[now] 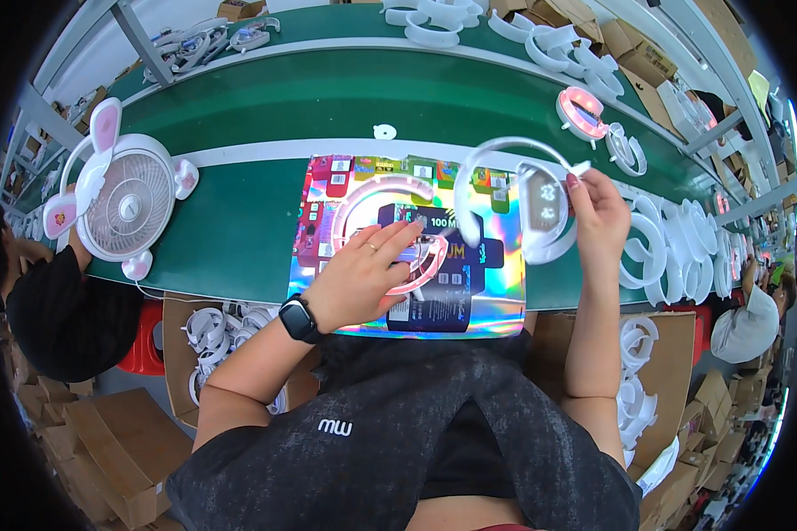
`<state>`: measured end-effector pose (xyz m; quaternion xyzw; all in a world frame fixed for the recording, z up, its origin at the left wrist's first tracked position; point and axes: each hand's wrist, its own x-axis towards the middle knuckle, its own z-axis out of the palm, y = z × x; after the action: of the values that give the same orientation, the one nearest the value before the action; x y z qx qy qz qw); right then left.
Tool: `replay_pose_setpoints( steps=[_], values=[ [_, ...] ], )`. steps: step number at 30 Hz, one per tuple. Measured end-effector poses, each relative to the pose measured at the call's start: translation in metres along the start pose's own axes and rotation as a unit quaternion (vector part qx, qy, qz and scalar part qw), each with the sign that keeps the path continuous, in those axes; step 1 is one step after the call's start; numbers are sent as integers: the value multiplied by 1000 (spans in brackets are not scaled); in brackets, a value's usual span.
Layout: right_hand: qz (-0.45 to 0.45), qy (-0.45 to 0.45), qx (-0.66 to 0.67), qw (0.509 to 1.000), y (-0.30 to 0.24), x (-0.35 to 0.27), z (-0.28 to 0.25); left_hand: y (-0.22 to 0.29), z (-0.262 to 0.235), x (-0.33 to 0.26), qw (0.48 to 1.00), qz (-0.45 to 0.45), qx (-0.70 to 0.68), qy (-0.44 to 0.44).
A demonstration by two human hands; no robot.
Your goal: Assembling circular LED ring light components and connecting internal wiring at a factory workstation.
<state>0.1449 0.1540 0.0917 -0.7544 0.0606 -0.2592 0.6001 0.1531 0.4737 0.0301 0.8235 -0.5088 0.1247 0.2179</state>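
My left hand (363, 274), wearing a ring and a dark watch, curls over the lower section of a pink C-shaped part (363, 199), fingers above and thumb below. Some of that section is covered by the hand. Underneath lies a shiny, multicoloured printed sheet (496, 310). To the right, my right hand (602, 208) is raised, with thumb and fingers pinched on a white ring-shaped part (475, 190). This part has a curved, translucent lower section (545, 208) showing pale marks, and hangs over the sheet's right side.
A white rabbit-eared fan (128, 208) stands at left on the green table (239, 195). A lit pink ring part (581, 113) lies at back right. White ring parts (682, 248) crowd the right edge. Cardboard boxes with parts (181, 372) flank me. Co-workers sit at both sides.
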Motion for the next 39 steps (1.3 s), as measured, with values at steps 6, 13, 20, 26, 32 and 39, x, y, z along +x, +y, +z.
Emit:
replay_pose_setpoints(
  steps=[6, 13, 20, 26, 32, 39],
  values=[
    [-239, 83, -463, 849, 116, 5, -23, 5, 3, 13, 962, -179, -199, -59],
    [-49, -138, -59, 988, 43, -107, 59, -5, 22, 44, 997, 12, -61, -37],
    [-162, -158, -104, 968, 68, -128, 62, -20, 47, 44, 917, -35, -395, -42],
    [-199, -142, -177, 953, 62, -132, 65, -17, 44, 43, 881, -140, -444, -90],
    [-192, -44, -261, 945, 60, -125, 74, -2, 54, 41, 933, -180, -311, 31],
    [-176, -68, -291, 938, 57, -119, 77, -15, 43, 58, 917, -224, -318, -89]
  ],
)
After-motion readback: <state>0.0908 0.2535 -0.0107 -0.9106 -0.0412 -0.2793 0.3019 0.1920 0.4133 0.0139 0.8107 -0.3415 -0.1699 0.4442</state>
